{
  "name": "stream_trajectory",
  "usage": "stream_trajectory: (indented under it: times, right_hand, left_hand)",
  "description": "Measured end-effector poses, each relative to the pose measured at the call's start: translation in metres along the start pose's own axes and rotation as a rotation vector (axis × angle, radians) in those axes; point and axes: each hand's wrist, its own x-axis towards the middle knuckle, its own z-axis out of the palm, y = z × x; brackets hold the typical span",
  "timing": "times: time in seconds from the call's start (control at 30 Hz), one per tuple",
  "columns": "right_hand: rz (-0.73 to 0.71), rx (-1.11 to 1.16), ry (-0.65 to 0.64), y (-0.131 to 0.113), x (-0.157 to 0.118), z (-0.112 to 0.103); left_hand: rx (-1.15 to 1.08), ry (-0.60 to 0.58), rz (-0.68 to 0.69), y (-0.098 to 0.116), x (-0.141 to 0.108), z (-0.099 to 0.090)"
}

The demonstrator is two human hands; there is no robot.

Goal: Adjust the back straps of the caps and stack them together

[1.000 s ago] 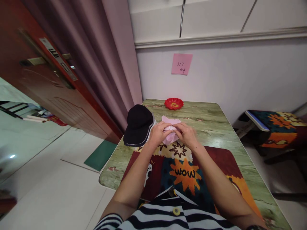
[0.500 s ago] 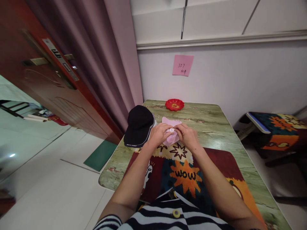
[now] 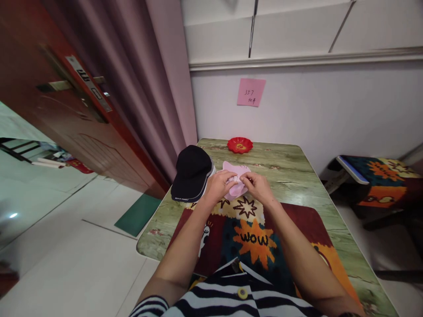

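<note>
Both hands meet over a small, thin pink item (image 3: 237,190) whose top edge has rounded corners and small dark marks. I cannot make out its kind. My left hand (image 3: 220,185) is closed, with thumb and fingertips pinching a small pale buckle-like piece (image 3: 234,178) against the item. Thumb and forefinger of my right hand (image 3: 258,185) are pressed together at the item's right side; the bit between them is hardly visible. Close beside my left hand lies a black cap (image 3: 192,172) with white lettering on its brim, and something white shows behind its edge.
A red scalloped dish (image 3: 240,145) stands at the back of the wood-patterned table (image 3: 287,163). A colourful mat (image 3: 228,246) lies under my forearms. On the wall hangs a pink note (image 3: 250,92). To the left are a curtain (image 3: 165,88) and a door (image 3: 99,145).
My right fingers have drawn slightly away to the right from the pale buckle-like piece. My left hand has stayed nearly in place. The view has shifted a little.
</note>
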Motion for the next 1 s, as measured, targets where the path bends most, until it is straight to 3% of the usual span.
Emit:
stream_trajectory:
  times: [0.2, 0.5, 0.7, 1.0]
  right_hand:
    - [-0.030, -0.059, -0.025, -0.002, -0.001, -0.004]
    - [-0.057, -0.057, -0.052, 0.005, -0.003, -0.004]
    - [-0.051, -0.151, -0.093, 0.002, -0.004, -0.004]
    - [-0.094, -0.321, -0.055, -0.002, -0.003, -0.007]
  left_hand:
    - [-0.064, -0.037, -0.061, 0.000, 0.001, -0.001]
    - [-0.466, -0.222, -0.262, -0.011, 0.012, -0.005]
    - [-0.527, -0.175, -0.269, -0.016, 0.006, -0.004]
    - [-0.508, -0.100, -0.249, -0.020, 0.003, 0.001]
